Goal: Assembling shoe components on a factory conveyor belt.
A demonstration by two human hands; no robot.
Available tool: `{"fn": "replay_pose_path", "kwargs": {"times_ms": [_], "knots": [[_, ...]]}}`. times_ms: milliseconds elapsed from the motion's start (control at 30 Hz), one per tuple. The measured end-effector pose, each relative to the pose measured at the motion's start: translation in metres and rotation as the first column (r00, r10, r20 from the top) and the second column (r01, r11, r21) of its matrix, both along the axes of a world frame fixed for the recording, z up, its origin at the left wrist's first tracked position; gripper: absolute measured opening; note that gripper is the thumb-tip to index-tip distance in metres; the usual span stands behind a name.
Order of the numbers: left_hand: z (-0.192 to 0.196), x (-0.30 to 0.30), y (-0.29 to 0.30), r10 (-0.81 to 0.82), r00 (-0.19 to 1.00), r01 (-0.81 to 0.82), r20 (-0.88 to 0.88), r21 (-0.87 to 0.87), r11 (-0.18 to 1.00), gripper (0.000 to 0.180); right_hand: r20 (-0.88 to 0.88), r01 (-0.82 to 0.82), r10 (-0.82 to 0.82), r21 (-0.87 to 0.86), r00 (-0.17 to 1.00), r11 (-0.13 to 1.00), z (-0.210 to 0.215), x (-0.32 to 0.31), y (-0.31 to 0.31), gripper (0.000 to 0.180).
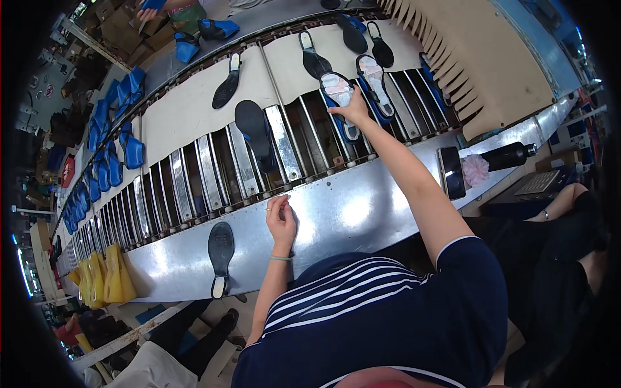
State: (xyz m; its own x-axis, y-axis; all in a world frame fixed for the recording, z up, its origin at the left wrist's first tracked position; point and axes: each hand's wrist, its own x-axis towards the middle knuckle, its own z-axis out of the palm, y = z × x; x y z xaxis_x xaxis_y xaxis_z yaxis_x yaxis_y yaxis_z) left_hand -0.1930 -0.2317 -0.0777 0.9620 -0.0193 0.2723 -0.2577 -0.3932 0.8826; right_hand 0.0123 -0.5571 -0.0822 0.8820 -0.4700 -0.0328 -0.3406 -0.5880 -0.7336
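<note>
My right hand (352,113) reaches out over the conveyor. Its thumb and fingers grip a dark-edged shoe on a blue last (338,88), its whitish-pink underside facing up. A similar shoe on a last (374,77) lies just right of it. My left hand (281,220) rests by the conveyor's near edge, over the metal ledge, its fingers curled in with nothing visible in them. Beyond it a black shoe (255,132) lies across the rollers, some blue showing at its side. Left of my left forearm, a black outsole (220,252) sits on the ledge.
Several black outsoles (228,84) lie on the conveyor's pale cloth (187,107). Blue lasts (132,145) line its left part, yellow ones (116,278) the ledge's left end. A fringed cover (475,58) stands at right. A phone (451,171) and black bottle (508,155) lie nearby.
</note>
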Motion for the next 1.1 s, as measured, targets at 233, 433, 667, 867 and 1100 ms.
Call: {"fn": "replay_pose_path", "kwargs": {"times_ms": [233,433,667,867,1100], "knots": [[0.002,0.0,-0.002,0.006,1.0,-0.006,-0.009,-0.036,0.999,0.019,0.031,0.093,-0.091,-0.072,0.995,0.993,0.01,0.0,0.014,0.103],[0.0,-0.003,-0.004,0.012,0.999,-0.017,-0.042,-0.121,0.993,0.018,0.401,0.059,-0.087,0.08,0.912,0.995,0.038,-0.023,0.003,0.098],[-0.005,-0.003,-0.002,-0.001,0.999,0.004,0.035,-0.087,0.996,0.017,0.478,-0.486,-0.271,0.873,0.836,0.042,0.099,-0.081,-0.025,0.048],[-0.012,-0.004,-0.002,-0.037,0.999,0.04,0.029,-0.098,0.994,0.019,0.598,-0.605,-0.172,0.666,0.783,-0.435,0.107,-0.117,-0.015,0.097],[-0.015,-0.004,-0.002,-0.051,0.998,0.055,0.046,-0.087,0.995,0.02,0.679,-0.576,-0.235,0.331,0.695,-0.748,0.103,-0.128,-0.008,0.108]]}}
